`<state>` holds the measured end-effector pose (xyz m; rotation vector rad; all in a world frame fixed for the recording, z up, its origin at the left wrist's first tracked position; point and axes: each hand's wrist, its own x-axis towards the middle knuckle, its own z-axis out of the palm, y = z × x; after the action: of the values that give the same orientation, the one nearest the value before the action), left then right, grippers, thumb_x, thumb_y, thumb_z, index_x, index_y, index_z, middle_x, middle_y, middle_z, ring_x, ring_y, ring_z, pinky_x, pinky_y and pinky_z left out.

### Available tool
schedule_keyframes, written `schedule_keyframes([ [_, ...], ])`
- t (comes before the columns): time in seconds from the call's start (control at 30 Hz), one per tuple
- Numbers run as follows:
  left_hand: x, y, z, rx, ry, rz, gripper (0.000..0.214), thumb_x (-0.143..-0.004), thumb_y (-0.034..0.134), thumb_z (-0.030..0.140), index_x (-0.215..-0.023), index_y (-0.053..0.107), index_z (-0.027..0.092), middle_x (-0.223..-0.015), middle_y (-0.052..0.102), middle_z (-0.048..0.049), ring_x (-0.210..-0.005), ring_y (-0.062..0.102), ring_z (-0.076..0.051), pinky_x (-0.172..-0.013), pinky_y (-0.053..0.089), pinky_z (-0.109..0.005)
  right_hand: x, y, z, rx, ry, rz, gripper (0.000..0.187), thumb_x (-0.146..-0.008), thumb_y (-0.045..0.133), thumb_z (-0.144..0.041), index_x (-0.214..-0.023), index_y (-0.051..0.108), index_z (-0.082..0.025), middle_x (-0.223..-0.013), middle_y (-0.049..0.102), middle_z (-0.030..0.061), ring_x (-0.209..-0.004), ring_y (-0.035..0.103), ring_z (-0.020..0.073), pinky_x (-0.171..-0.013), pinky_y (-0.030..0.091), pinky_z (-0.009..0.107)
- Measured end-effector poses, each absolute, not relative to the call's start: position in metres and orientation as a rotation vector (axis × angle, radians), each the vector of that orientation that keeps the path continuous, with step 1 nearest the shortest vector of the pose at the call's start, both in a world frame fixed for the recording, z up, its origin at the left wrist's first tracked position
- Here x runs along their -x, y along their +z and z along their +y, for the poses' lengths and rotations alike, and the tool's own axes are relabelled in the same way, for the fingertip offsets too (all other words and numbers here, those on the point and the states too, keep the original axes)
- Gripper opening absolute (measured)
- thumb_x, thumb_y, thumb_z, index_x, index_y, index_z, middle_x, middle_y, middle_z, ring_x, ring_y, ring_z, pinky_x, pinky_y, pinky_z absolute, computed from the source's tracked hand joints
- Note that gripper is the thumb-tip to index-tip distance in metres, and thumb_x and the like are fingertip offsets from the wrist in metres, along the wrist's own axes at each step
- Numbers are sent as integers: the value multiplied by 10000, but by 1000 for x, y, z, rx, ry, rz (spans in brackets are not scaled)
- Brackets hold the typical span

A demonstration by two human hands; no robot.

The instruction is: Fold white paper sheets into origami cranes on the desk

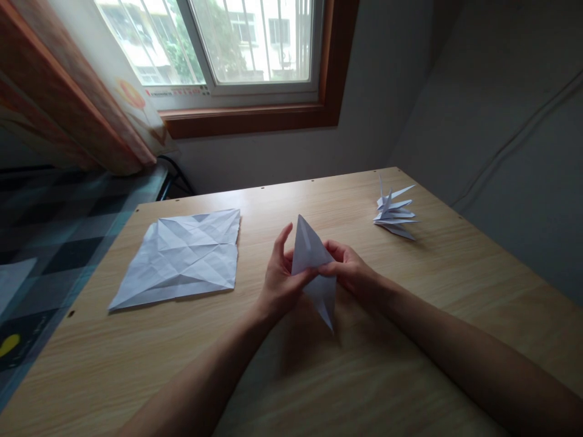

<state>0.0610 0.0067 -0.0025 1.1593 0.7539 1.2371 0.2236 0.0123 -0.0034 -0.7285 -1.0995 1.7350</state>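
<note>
A white piece of folded paper (308, 243) is held between both hands above the middle of the wooden table. It is shaped like a long diamond, one point up and away from me, the other down toward me. My left hand (282, 273) grips its left edge, thumb across the front and one finger raised apart from the paper. My right hand (346, 264) pinches the right edge near the middle, thumb on the front. The thumbs nearly meet at the paper's widest part. The fingers behind the paper are partly hidden.
Creased, unfolded white paper sheets (195, 258) lie flat at the left of the table (255, 382). Several folded paper cranes (394, 212) stand bunched at the far right. A window (255, 42) and a curtain (86, 91) are beyond; a checked cloth (68, 243) is at the left.
</note>
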Motion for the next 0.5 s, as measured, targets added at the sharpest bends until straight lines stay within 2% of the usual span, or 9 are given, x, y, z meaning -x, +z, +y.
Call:
schedule_keyframes([
  [0.2,-59,-3,7,-1172,1098,739,657,-653,829,216,-1194,456,217,-797,720,-7,-619,645,-138,-565,490,-215,-228,-2,16,676,1842,-1137,470,-614,740,-156,-1068,621,-184,-947,696,18,-825,631,167,-711,472,244],
  [0.33,-58,-1,6,-1178,1035,725,535,-649,832,229,-1072,507,187,-756,717,-10,-595,634,-133,-551,474,-212,-230,-3,17,593,1896,-1217,476,-604,685,-123,-1077,649,-161,-956,711,36,-796,630,171,-675,465,238],
  [0.5,-57,0,5,-1144,998,733,474,-641,836,256,-994,528,181,-748,720,-14,-610,643,-146,-549,471,-216,-231,-8,18,584,1910,-1176,422,-574,692,-107,-995,681,-132,-807,706,19,-692,614,150,-613,449,220],
])
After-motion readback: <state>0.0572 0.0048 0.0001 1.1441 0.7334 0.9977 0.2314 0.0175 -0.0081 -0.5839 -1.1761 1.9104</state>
